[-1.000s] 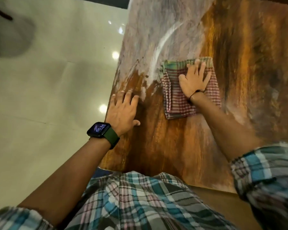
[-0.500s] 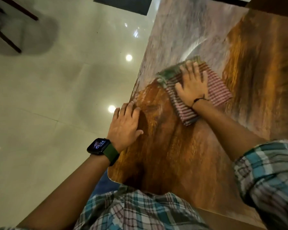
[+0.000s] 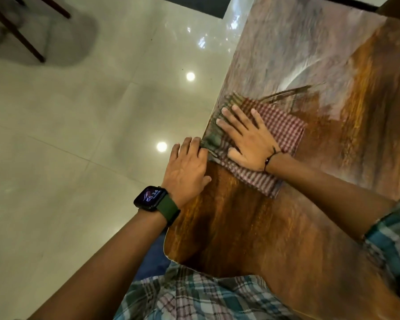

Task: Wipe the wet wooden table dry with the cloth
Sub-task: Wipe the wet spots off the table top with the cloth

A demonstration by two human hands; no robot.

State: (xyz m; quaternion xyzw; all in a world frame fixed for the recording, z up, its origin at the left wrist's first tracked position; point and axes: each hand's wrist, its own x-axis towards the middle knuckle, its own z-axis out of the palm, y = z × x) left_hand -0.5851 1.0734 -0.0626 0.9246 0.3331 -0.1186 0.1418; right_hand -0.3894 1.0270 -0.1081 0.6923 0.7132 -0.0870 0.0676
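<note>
- A person's right hand (image 3: 247, 139) lies flat, fingers spread wide, palm down on a folded red-and-white checked cloth with a green striped border (image 3: 280, 128), pressing it against the brown wooden table (image 3: 252, 227); the hand grips nothing, only bears down.
- The cloth sits at the table's left edge, its green border reaching the rim, with one corner pointing toward the person's body.
- The left hand (image 3: 186, 172) rests open and palm down on the same edge, just beside the cloth (its fingertips meet the cloth's green border, though whether they pinch it cannot be told).
- A black smartwatch with a dark green strap (image 3: 153, 198) is on the left wrist; a thin dark cord bracelet (image 3: 269, 159) circles the right.
- Beyond the cloth the tabletop carries a pale, greyish film with curved streaks, while the wood nearer the person looks a darker, richer brown.
- Rolled-up blue plaid shirt sleeves (image 3: 393, 236) and the shirt front show at the bottom of the head view.
- A glossy cream tiled floor (image 3: 90, 112) mirrors round ceiling lights to the left, and dark wooden chair legs (image 3: 21, 35) stand at the upper left, well apart from the table.
</note>
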